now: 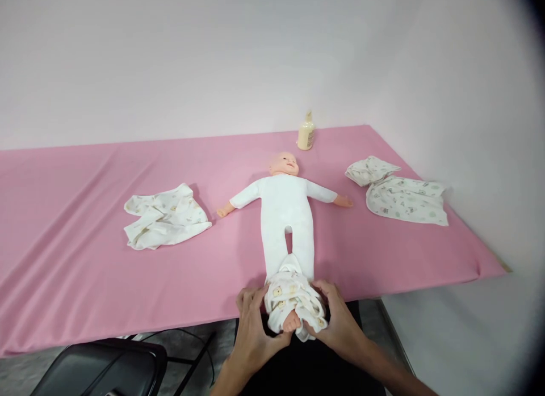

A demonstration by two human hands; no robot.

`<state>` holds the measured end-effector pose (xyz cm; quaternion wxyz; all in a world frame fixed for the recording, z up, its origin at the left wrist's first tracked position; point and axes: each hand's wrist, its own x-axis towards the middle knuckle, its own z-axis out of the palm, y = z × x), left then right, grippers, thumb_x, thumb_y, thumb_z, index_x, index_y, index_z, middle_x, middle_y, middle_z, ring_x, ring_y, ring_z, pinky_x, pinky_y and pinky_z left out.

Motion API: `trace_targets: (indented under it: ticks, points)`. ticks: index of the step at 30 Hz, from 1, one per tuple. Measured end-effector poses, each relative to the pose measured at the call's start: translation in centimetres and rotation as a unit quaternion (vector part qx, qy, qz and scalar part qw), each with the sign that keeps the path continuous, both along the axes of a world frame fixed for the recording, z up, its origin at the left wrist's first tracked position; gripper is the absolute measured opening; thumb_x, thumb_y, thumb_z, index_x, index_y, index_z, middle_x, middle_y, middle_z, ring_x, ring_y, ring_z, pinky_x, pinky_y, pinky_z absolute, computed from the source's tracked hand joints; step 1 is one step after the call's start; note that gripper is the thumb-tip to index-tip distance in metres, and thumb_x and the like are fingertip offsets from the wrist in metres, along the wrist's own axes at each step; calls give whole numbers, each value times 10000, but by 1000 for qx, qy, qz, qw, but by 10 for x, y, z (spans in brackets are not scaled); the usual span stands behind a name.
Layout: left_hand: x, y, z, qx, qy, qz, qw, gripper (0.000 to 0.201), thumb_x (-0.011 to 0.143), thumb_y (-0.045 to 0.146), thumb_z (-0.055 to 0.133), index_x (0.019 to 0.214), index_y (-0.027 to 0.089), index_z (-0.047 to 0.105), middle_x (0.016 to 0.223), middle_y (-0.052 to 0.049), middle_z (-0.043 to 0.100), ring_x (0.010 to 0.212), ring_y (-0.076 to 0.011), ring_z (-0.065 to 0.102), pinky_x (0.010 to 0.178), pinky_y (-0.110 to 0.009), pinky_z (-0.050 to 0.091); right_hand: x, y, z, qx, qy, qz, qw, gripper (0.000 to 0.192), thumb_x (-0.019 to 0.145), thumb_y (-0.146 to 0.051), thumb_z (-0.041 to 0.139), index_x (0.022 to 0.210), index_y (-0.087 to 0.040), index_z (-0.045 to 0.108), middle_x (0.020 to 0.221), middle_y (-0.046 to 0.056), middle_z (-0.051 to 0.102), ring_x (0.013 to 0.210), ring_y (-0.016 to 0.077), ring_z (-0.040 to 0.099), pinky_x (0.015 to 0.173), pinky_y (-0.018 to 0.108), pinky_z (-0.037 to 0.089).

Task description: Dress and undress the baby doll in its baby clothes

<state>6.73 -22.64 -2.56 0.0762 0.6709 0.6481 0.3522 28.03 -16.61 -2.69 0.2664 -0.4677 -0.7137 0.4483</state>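
Observation:
A baby doll (286,206) in a white bodysuit lies on its back on the pink table cover (85,282), head toward the wall, arms spread. A bunched pair of white printed pants (292,297) sits around its feet at the table's front edge; one bare foot (292,322) pokes out. My left hand (252,331) grips the left side of the bunched pants and my right hand (336,316) grips the right side.
A crumpled white printed garment (164,217) lies left of the doll. Another printed garment (398,194) lies at the right near the table's edge. A cream bottle (306,133) stands by the wall behind the doll's head. A black chair (102,367) is at the lower left.

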Motion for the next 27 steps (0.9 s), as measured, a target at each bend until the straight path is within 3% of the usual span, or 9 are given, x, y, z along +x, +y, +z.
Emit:
trace_targets:
  ticks: [2,6,10,13,15,17,20,23,27]
  points:
    - [6,-6,-5,-1,-48,21,999,727,686,293,738,1312,189,383,1064,-107,498,1026,-282,483,844,-480,507,-3,-4,3,0,-11,-25,1000,597,694,-363,748,1203,-188,491,1150,130,577,1049,275,593,914,439,511]
    - [20,-16,-12,-71,-177,97,977,575,688,366,754,1179,176,523,1016,-97,524,1007,-279,553,796,-448,555,-9,-11,14,-2,-42,-72,996,478,668,-362,737,1062,-182,533,1020,116,626,921,268,622,797,408,528]
    - [43,-21,3,-119,-331,208,913,662,652,452,787,1169,128,528,1143,-147,554,1010,-278,634,804,-412,576,-13,-15,23,6,-94,-85,992,276,745,-396,665,839,-182,518,848,84,613,802,243,598,692,378,500]
    - [54,-22,17,-131,-416,241,867,724,695,498,747,1265,133,488,1211,-163,579,1025,-279,649,804,-396,576,-11,-16,25,37,-104,-63,992,229,799,-372,607,755,-188,478,772,59,576,737,215,566,661,364,475]
    - [51,-23,21,-150,-368,234,887,739,703,530,733,1296,154,502,1221,-152,583,1073,-305,618,867,-457,551,-8,-16,26,59,-98,-30,993,186,818,-334,594,776,-177,503,798,63,578,761,217,563,685,373,478]
    - [41,-23,19,-172,-256,218,926,736,698,550,735,1291,165,532,1192,-141,580,1118,-330,569,941,-537,497,-5,-15,27,72,-93,4,993,148,818,-296,602,847,-161,546,868,79,588,821,232,565,728,391,486]
    - [27,-21,12,-152,-141,177,962,691,710,551,730,1244,147,560,1184,-146,545,1163,-324,518,986,-545,469,0,-13,29,75,-80,28,994,217,785,-223,628,983,-156,571,1004,97,585,938,245,562,810,398,495]
    - [20,-16,9,-112,-112,134,978,573,721,534,727,1109,130,601,1206,-158,522,1168,-302,526,968,-488,503,2,-12,30,69,-60,32,995,250,781,-215,638,1016,-167,570,1088,102,568,1019,245,560,867,379,490]
    - [21,-14,13,-98,-113,98,984,444,742,512,716,979,145,633,1120,-133,592,1068,-284,588,910,-451,525,2,-15,30,51,-50,27,997,161,849,-283,593,961,-176,550,1051,93,591,971,222,585,826,338,483]
